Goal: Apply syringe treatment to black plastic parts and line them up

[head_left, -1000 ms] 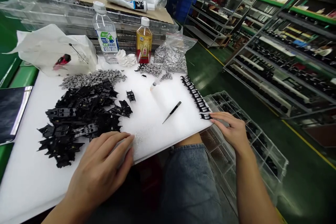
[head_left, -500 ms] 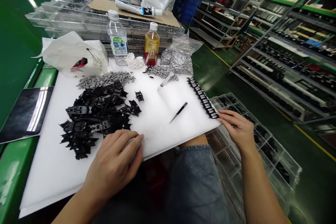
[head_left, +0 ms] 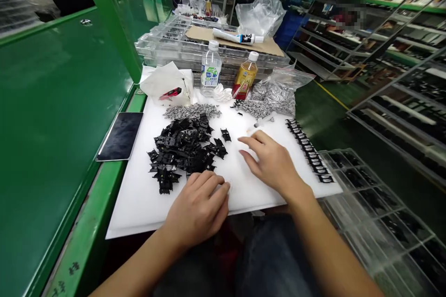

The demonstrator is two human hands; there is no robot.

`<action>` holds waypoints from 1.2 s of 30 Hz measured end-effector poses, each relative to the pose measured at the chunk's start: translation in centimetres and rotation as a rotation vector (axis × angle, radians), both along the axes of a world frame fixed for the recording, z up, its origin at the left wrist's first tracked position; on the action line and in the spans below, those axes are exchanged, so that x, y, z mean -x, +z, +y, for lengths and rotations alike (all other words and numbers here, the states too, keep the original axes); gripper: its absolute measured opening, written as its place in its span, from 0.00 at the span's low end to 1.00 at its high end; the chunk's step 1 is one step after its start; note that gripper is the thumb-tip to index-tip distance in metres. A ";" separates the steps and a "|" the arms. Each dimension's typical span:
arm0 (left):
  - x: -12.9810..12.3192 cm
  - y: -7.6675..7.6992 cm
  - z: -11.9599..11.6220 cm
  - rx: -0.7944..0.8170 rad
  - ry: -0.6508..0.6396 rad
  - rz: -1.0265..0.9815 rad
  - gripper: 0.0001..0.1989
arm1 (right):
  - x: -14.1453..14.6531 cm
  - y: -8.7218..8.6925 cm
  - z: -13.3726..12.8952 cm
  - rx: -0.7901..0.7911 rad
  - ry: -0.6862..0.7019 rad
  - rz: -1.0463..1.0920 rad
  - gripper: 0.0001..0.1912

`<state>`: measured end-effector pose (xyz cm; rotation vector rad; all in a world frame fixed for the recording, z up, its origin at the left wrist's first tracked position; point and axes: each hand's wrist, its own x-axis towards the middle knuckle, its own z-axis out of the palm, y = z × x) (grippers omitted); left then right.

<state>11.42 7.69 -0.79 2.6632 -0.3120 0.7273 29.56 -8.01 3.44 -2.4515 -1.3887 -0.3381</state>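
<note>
My left hand (head_left: 202, 202) rests on the near edge of the white board (head_left: 130, 211), fingers curled together; whatever they may hold is hidden. Just beyond it lies a heap of black plastic parts (head_left: 184, 141). My right hand (head_left: 270, 160) hovers over the board's middle, thumb and forefinger apart, with nothing visible between them. A single black part (head_left: 226, 135) lies to the left of its fingertips. Along the board's right edge runs a row of black parts with pale pieces on them (head_left: 308, 151). A clear syringe-like tube (head_left: 263, 120) lies beyond the right hand.
Small grey pieces (head_left: 191, 111) are heaped behind the black parts, and a plastic bag (head_left: 280, 95) holds more. A clear bottle (head_left: 211, 72) and a yellow drink bottle (head_left: 245, 76) stand at the back. A tablet (head_left: 120, 137) lies left; compartment trays (head_left: 369, 195) sit lower right.
My right hand has left the near end of the row and moved left over the board, its fingers parting. The black pointed tool is now hidden. The view has turned left.
</note>
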 end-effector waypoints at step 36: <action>-0.3 0.0 -0.1 -0.047 0.001 -0.006 0.15 | -5.5 0.2 -7.3 -0.392 -0.210 0.193 0.16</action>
